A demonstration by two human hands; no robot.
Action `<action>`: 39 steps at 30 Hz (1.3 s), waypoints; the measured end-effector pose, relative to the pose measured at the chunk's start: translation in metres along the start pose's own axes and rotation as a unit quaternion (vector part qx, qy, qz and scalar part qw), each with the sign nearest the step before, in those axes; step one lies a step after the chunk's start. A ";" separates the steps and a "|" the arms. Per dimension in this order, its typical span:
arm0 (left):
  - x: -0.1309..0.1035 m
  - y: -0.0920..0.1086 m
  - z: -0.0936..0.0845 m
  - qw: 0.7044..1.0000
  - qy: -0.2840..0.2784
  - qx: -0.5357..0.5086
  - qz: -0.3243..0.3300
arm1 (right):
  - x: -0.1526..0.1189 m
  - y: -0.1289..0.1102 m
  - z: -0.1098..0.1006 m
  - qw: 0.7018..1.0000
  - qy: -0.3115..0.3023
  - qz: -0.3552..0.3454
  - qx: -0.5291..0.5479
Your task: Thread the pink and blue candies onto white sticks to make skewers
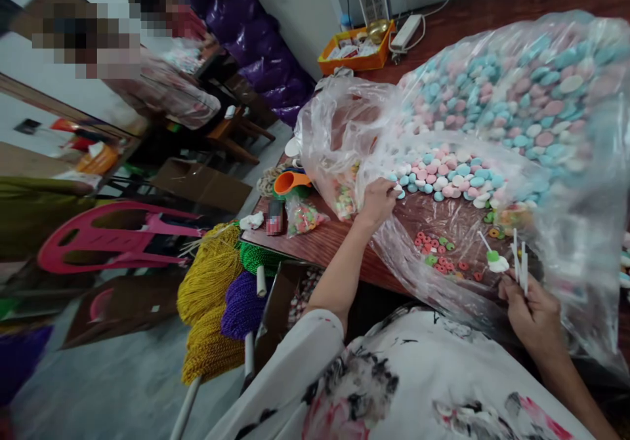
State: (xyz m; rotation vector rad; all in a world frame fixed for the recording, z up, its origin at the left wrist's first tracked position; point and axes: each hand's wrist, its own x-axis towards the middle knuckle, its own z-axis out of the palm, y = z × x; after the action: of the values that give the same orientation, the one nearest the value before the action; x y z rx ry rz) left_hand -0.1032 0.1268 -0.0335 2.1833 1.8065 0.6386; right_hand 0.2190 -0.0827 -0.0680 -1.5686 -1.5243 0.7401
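My left hand (378,204) reaches to the near left edge of a pile of pink, blue and white discs (445,172). Its fingers are pinched together at the discs; what they hold is hard to make out. On the right, my right hand (534,309) is closed around several thin white sticks (520,266) that point up. Just beyond its fingertips is a white stick (485,240) with a green ring (493,256) and a white piece (499,265) at its lower end. Small red and green rings (436,251) lie scattered on the clear plastic between my hands.
A large clear bag (531,92) bulges with more discs. Left of it are a small bag of rings (302,217) and an orange scoop (291,181). An orange tray (357,56) and power strip (407,32) stand behind. Cord bundles (209,296) and a pink chair (118,230) are left; people sit beyond.
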 end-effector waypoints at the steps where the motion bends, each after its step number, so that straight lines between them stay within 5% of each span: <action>1: -0.001 0.003 0.002 0.999 -0.020 0.034 0.024 | 0.000 0.001 0.001 1.000 0.003 -0.004 -0.004; 8: -0.014 0.012 0.003 0.981 -0.083 0.136 0.111 | 0.003 -0.004 0.002 0.999 0.007 -0.044 -0.019; 18: -0.037 0.000 0.015 0.990 -0.048 0.024 0.130 | 0.002 -0.002 0.004 0.992 0.033 -0.103 -0.066; 24: -0.045 -0.001 0.015 0.998 0.005 -0.012 0.054 | 0.001 -0.001 0.005 0.990 0.035 -0.111 -0.083; 28: -0.042 0.002 0.011 1.000 -0.007 -0.011 0.022 | 0.001 -0.001 0.005 0.989 0.033 -0.118 -0.078; 31: -0.044 0.011 0.009 0.995 0.002 -0.100 -0.009 | -0.001 -0.010 0.003 0.992 0.039 -0.107 -0.058; 34: -0.051 0.032 0.008 0.947 0.012 -0.317 -0.054 | -0.003 -0.030 0.000 0.994 0.024 -0.099 -0.034; 39: -0.069 0.081 -0.005 0.785 -0.073 -0.609 -0.085 | 0.000 -0.068 -0.001 0.992 -0.008 -0.127 -0.006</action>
State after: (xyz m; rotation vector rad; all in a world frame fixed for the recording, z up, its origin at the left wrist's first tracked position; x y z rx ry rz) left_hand -0.0448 0.0426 -0.0054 1.1021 0.9398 1.1140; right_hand 0.1847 -0.0869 -0.0094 -1.3474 -1.7041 0.6008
